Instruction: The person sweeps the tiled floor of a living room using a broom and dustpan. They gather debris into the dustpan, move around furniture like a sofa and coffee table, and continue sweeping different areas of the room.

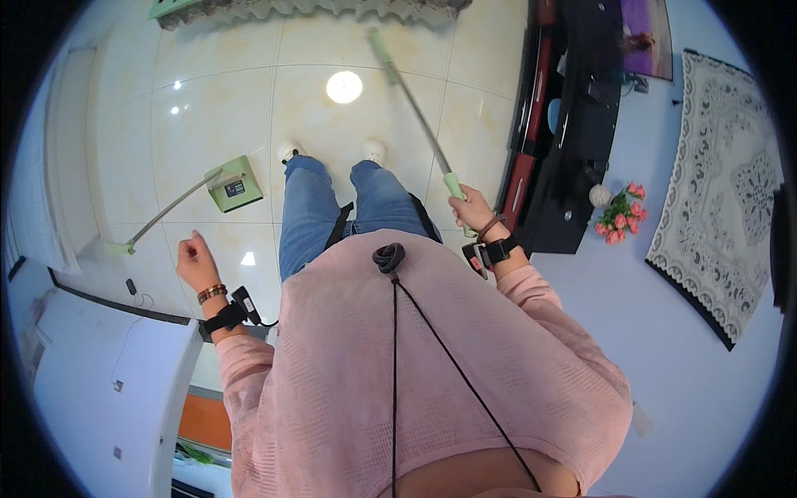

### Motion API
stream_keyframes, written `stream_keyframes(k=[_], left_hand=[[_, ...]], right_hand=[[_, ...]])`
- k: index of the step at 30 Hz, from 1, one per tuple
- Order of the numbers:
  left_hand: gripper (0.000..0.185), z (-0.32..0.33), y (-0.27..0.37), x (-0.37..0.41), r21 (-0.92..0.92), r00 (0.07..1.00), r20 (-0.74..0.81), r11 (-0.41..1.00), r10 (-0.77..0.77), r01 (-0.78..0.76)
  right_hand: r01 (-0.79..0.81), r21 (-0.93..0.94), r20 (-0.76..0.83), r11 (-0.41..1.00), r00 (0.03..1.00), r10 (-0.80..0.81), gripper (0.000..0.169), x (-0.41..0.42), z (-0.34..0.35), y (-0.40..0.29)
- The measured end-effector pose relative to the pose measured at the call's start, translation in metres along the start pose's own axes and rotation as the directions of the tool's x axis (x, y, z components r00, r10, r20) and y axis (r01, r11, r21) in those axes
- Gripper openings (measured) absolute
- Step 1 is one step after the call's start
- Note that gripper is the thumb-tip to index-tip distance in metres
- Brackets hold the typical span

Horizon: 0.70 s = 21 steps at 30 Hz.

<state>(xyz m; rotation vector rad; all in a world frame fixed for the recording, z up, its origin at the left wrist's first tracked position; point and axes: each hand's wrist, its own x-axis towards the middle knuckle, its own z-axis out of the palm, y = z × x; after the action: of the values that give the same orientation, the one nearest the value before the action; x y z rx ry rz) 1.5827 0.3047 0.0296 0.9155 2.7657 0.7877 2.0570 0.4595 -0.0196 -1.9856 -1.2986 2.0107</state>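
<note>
My right hand (471, 209) is closed around the green grip of a long-handled broom (418, 110). The broom's metal pole slants away from me, and its green head, slightly blurred, is near the ruffled cloth edge at the top. My left hand (198, 263) hangs over the floor at the left with its fingers curled; nothing shows in it. Beyond that hand, a green dustpan (235, 185) rests on the tiles, its long metal handle slanting down to the left, with the green handle end close to the left wall.
A black and red TV cabinet (563, 187) runs along the right. Pink artificial flowers (621, 215) and a lace-covered panel (716, 193) are beyond it. Ruffled cloth (311, 9) hangs at the top. A white wall (112, 361) with a dark skirting is at lower left.
</note>
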Motion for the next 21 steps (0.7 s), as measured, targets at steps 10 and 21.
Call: stream_keyframes(k=[10, 21], left_hand=[[0.027, -0.051, -0.109, 0.092, 0.201, 0.975, -0.218, 0.976, -0.035, 0.080], [0.065, -0.065, -0.201, 0.185, 0.400, 0.996, -0.076, 0.917, 0.044, -0.010]], right_hand=[[-0.119, -0.441, -0.141, 0.890, 0.988, 0.063, 0.023, 0.130, 0.081, -0.084], [0.001, -0.296, 0.078, 0.955, 0.997, 0.023, 0.023, 0.055, 0.205, -0.143]])
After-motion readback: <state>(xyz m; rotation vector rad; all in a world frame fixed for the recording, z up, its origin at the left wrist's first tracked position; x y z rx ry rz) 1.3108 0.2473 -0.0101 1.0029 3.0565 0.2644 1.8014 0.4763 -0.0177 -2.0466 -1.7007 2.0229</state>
